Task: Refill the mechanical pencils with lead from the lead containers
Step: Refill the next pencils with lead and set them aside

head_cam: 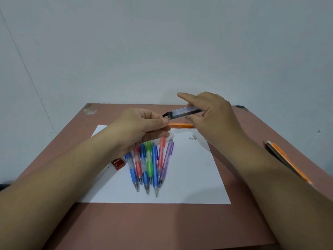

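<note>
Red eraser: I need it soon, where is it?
In the head view the red eraser lies on the table, at the paper's left edge beside the blue pencil.

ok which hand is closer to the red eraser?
Left. The left hand is raised just above and right of the red eraser; the right hand holds the lead container farther right.

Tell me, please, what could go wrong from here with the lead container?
The right hand holds the lead container level in the air while the left hand pinches at its open end, so leads could spill or snap. Any that drop may scatter among the pencils on the paper.
</note>
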